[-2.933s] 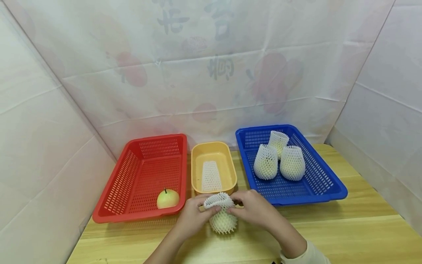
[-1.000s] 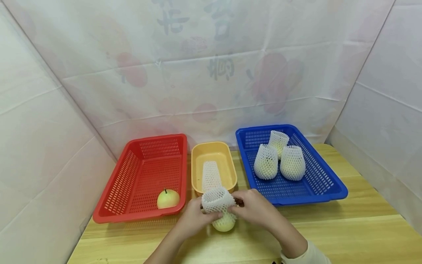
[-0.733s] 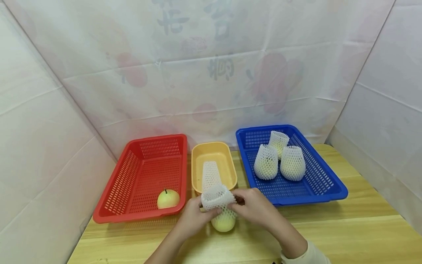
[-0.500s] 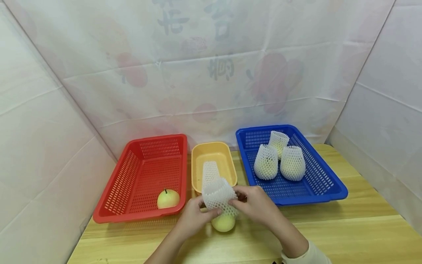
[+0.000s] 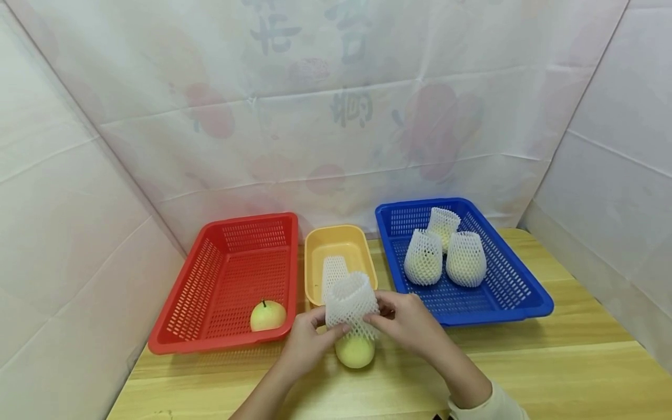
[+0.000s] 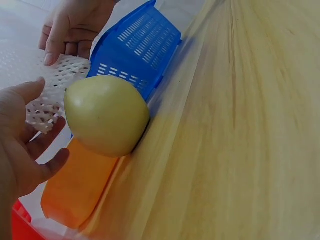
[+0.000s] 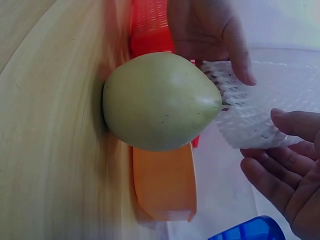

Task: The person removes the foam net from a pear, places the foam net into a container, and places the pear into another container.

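So I'm holding a net sleeve [image 5: 350, 306] at the top of a pear [image 5: 355, 353] on the table [image 5: 525, 373]. Tub [image 5: 360, 263] is sitting behind, another sleeve [image 5: 334, 269] lying in it. Left basket [image 5: 252, 268] is holding one lone pear [image 5: 268, 316], right basket [image 5: 457, 300] is holding three netted pears [image 5: 465, 261].

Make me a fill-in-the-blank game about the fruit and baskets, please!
The left hand and right hand hold a ____ net.
Below that net, a fruit rests on the ____.
The tray stands ____ the red basket and the blue basket.
The blue basket holds ____ netted fruits.

Missing words: white; table; between; three.
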